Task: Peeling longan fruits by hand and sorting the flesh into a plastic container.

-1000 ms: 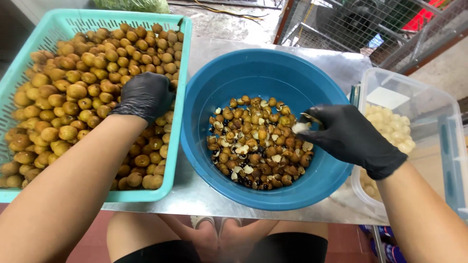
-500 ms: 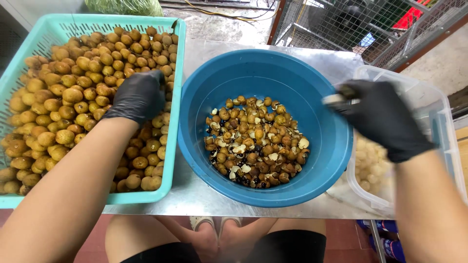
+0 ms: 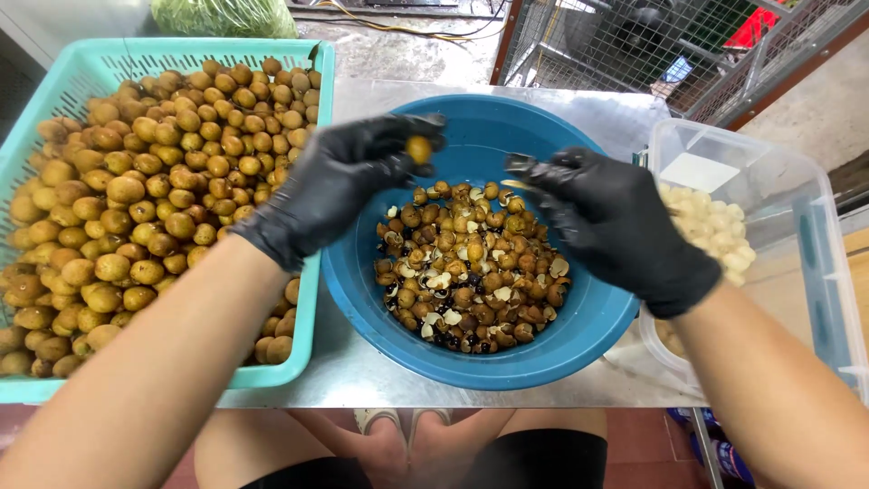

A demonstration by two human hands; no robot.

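Black-gloved left hand (image 3: 339,186) pinches a fruit (image 3: 418,148) over the bowl (image 3: 579,335) at mid-table; right hand (image 3: 611,222) grips a small tool (image 3: 518,165). Peeling looks due: blade must meet fruit.

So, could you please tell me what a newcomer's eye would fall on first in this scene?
Two black-gloved hands meet over the blue basin of brown shells and seeds at the centre: the left hand pinches one brown longan, and the right hand holds a small tool whose kind I cannot tell. On the left a teal basket brims with whole longans, and on the right a clear tub holds pale peeled flesh.
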